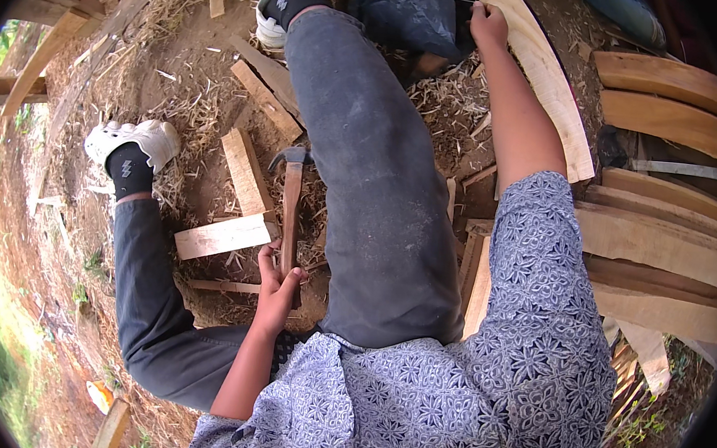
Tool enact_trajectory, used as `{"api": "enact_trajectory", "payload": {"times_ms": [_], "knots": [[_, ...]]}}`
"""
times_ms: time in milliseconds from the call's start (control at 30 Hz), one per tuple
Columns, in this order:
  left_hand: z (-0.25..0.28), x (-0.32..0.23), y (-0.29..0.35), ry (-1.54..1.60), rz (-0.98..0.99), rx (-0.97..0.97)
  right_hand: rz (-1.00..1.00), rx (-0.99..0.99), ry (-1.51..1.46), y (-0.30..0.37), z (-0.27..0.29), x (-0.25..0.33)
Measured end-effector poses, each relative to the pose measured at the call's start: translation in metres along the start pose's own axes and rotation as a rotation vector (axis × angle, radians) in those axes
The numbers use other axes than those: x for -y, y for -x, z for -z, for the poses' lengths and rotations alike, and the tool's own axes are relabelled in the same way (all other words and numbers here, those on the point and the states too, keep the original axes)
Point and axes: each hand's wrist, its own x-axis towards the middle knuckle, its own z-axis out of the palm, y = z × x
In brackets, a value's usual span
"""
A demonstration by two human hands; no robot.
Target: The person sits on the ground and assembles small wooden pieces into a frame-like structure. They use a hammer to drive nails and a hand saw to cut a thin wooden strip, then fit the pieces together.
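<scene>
My left hand (273, 289) is closed round the lower end of the wooden handle of a claw hammer (291, 206). The hammer's dark metal head points away from me, just left of my outstretched leg. At the far right my right hand (489, 28) has its fingers pinched together beside a dark plastic bag (413, 13). A thin, pale sliver shows at those fingertips, too small to name. Along my right forearm runs a long curved plank (547, 79). Two short wood blocks, one upright (246, 171) and one crosswise (223, 237), lie left of the hammer.
Curved boards (656, 239) are stacked on the right. More offcuts (267, 103) and wood shavings litter the brown soil around my legs. Timber pieces (39, 56) stand at the far left. Part of another person's clothing (631, 18) shows at the top right.
</scene>
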Motion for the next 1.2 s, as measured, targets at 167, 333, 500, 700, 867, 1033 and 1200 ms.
{"api": "enact_trajectory", "payload": {"times_ms": [167,333,500,700,867,1033,1200], "knots": [[0.001,0.002,0.001,0.004,0.030,-0.012,-0.010,0.120,-0.085,0.003,-0.010,0.009],[0.001,0.010,-0.005,-0.032,-0.042,0.005,0.066,0.294,0.041,-0.020,-0.032,-0.008],[0.003,0.011,-0.005,-0.023,-0.003,0.002,0.151,0.180,0.434,-0.023,-0.033,-0.011],[0.003,0.013,-0.006,-0.007,-0.017,0.012,0.101,0.248,0.552,0.003,-0.018,0.016],[0.003,0.013,-0.007,-0.020,-0.039,0.017,0.039,0.286,0.553,0.020,0.005,0.036],[0.002,0.006,-0.004,-0.006,0.003,0.015,0.048,0.303,0.484,0.014,-0.007,0.023],[0.004,0.017,-0.008,-0.028,-0.054,0.021,0.241,0.250,0.464,0.019,-0.013,0.022]]}}
